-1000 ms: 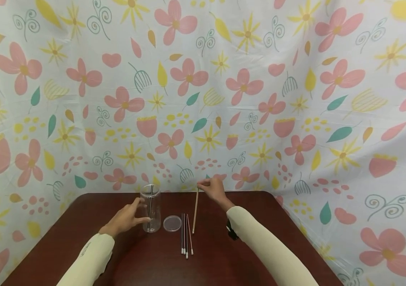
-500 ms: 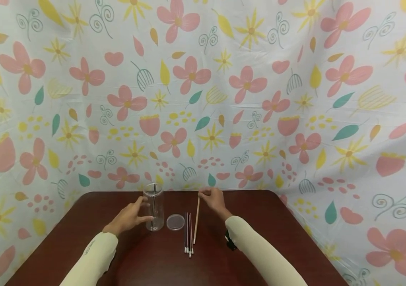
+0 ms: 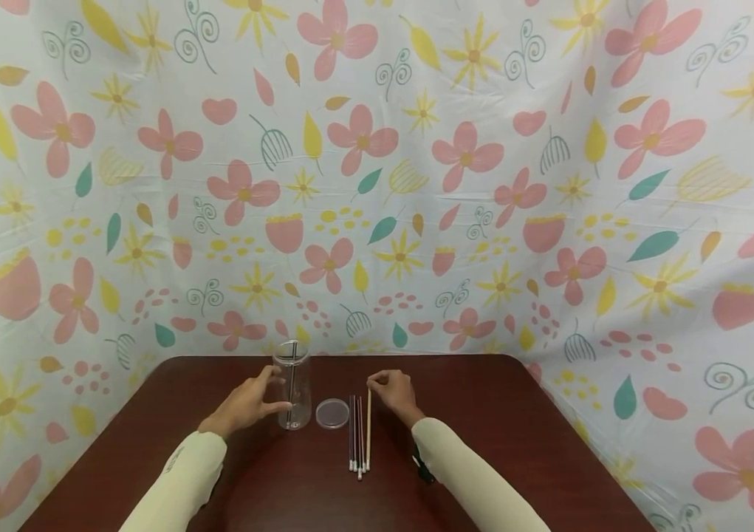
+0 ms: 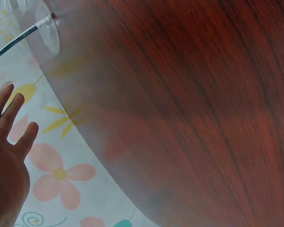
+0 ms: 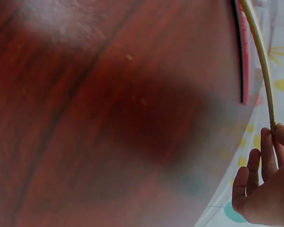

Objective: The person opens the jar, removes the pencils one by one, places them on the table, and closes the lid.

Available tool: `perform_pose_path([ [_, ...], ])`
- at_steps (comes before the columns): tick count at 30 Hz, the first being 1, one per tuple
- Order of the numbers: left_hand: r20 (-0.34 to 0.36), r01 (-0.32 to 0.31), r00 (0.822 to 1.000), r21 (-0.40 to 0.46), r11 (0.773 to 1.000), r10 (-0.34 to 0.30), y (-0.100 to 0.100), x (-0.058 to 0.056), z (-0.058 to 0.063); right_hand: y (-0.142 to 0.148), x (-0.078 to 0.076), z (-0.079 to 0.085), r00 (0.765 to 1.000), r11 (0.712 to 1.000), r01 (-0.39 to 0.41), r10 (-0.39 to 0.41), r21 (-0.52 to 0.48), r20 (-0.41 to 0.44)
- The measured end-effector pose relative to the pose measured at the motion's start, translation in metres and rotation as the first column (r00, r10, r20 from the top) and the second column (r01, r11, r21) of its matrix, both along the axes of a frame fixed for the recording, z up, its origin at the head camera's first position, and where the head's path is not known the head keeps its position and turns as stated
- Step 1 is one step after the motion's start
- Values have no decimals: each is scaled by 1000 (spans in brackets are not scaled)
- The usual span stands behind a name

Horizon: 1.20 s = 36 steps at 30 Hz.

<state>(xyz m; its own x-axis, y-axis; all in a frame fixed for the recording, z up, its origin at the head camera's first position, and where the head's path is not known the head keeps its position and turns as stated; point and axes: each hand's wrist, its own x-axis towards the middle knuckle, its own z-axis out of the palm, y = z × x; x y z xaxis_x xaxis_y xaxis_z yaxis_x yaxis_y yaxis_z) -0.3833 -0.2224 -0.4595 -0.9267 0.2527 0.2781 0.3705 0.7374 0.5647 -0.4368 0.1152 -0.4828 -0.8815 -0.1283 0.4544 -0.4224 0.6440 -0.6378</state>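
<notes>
My left hand (image 3: 244, 403) holds a clear jar (image 3: 303, 395) upright on the table, thumb across its front and fingers at its left side. A dark pencil (image 3: 291, 388) stands inside; in the left wrist view its pale end is at the jar's base (image 4: 51, 40). My right hand (image 3: 396, 391) pinches the far end of a tan pencil (image 3: 368, 436) between thumb and forefinger, other fingers spread in the right wrist view. That pencil lies nearly flat, right beside several dark and reddish pencils (image 3: 352, 436), all with pale eraser ends toward me.
A round clear lid (image 3: 332, 414) lies between the jar and the pencils. The dark red-brown table (image 3: 463, 414) has rounded far corners. A flowered cloth (image 3: 377, 185) hangs behind the table and along its sides.
My right hand has come down and toward me, bringing the tan pencil from a steep tilt beside the others to nearly flat against them. The left hand stays at the jar.
</notes>
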Motion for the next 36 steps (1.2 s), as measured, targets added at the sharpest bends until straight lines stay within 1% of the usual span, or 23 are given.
perform_pose_path([
  [8, 3, 6, 1000, -5, 1000, -6, 3, 0, -1, -4, 3, -16, 998, 999, 33, -33, -4, 62],
  [13, 0, 7, 1000, -3, 1000, -7, 3, -1, -2, -8, 1, -26, 997, 999, 46, -45, -13, 65],
  [16, -12, 20, 1000, 3, 1000, -20, 3, -1, -2, -9, -1, -31, 996, 998, 61, -61, -8, 60],
  [19, -12, 22, 1000, 5, 1000, -22, 3, -2, -2, -9, -3, -34, 997, 998, 65, -65, -3, 49],
  [23, -12, 17, 1000, 12, 1000, -17, 2, -2, -2, -9, -5, -36, 998, 999, 46, -46, -1, 31],
  [26, -15, 14, 1000, 9, 1000, -14, 2, -2, -2, -9, -6, -36, 998, 999, 45, -46, 10, 39],
  [32, -29, 11, 1000, -2, 1000, -11, -1, -2, -3, -11, -3, -33, 998, 999, 45, -46, 17, 45],
  [36, -20, 6, 1000, -4, 1000, -6, -2, 0, -4, -12, -1, -32, 998, 999, 36, -37, 13, 49],
])
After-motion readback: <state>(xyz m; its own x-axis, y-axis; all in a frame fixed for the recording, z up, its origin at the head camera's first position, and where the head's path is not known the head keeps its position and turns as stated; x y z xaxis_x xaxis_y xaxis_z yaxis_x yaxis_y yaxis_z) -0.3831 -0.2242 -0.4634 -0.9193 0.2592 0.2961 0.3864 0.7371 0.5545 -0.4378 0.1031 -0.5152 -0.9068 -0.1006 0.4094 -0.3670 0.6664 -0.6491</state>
